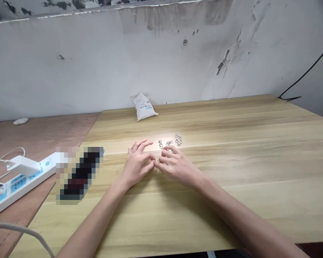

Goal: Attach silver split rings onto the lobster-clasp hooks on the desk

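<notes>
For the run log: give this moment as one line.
left hand: fingertips meet right hand | rings: just beyond | bag: by wall

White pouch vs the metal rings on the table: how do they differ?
The white pouch is one puffy, opaque bag with printed text; the metal rings are several small, shiny, thin pieces lying loose. The pouch sits far back near the wall, away from both hands; the rings lie just past the fingertips of the left hand and right hand, which meet at the fingertips. Both rest on the light wooden table.
</notes>
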Action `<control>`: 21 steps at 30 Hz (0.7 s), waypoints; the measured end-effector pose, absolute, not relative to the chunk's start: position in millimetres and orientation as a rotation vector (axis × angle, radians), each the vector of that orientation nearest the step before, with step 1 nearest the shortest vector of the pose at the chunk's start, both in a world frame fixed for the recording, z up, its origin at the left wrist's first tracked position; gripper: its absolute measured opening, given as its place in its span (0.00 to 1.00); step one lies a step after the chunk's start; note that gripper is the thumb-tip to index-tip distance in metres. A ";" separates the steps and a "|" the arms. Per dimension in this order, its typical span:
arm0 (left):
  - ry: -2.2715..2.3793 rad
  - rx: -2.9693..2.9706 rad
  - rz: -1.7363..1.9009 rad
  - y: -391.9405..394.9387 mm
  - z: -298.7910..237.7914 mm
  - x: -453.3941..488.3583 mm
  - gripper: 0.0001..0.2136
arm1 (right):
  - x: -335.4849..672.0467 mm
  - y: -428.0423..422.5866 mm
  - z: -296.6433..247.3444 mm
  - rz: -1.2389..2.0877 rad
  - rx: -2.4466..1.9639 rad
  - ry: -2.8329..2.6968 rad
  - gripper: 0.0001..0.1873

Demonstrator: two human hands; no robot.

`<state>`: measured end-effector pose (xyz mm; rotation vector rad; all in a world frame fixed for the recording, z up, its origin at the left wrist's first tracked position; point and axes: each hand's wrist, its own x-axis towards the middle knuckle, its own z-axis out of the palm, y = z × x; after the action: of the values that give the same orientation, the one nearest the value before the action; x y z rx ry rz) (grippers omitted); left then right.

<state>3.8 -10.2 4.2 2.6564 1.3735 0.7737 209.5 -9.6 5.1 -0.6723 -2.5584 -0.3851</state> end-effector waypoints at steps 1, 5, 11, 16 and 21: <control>1.385 2.665 0.777 -8.4 4.2 1.3 0.05 | 207.9 -10.4 4.8 -0.370 -0.674 -2.554 0.16; 1.455 2.676 0.793 0.7 4.2 -11.1 0.06 | 215.8 -0.5 1.5 -0.190 -0.796 -2.438 0.12; 1.678 2.825 0.856 13.7 -0.9 -34.9 0.06 | 261.6 15.2 -3.9 0.003 -1.042 -2.350 0.10; 1.721 2.867 0.778 19.0 -3.8 -40.9 0.05 | 286.8 -5.2 -11.1 -0.187 -1.285 -2.355 0.10; 1.700 2.842 0.797 18.4 -2.2 -37.6 0.06 | 268.5 -29.5 -5.6 -0.162 -1.214 -2.367 0.10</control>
<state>-37.6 18.4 -2.2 2.8423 1.7000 0.7967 268.5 -29.5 -5.6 -1.2137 -2.3668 -0.1624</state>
